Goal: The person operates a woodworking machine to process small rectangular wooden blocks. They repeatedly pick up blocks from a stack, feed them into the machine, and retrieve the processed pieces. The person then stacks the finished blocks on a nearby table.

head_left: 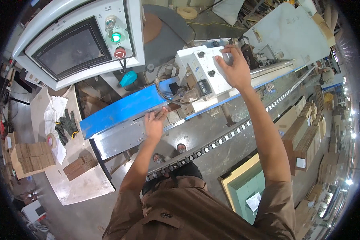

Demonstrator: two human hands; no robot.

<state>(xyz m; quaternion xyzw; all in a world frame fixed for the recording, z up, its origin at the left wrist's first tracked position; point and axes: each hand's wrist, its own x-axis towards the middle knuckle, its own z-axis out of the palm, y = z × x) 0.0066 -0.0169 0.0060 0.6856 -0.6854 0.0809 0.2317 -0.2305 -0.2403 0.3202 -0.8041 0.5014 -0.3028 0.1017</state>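
Observation:
My right hand [237, 69] rests on the far right end of a white control box [214, 74]. Thumb and fingers are spread around a greyish spot on its top that I cannot make out clearly. Black knobs [211, 73] and a small dark display [204, 87] sit on the same box. My left hand [154, 125] is at the near edge of the machine, beside its long blue cover [124, 108]. Its fingers reach forward, apart, over the metal edge. Close to those fingertips lies a brown strip [172, 107] inside the machine; I cannot tell whether they touch it.
At upper left stands a control panel [70, 46] with a dark screen, a lit green button and a red stop button. A table [82, 188] at left bears gloves [70, 123], tape and brown wooden pieces [81, 165]. A slotted rail [212, 147] crosses before me. Stacked boards [306, 138] stand at right.

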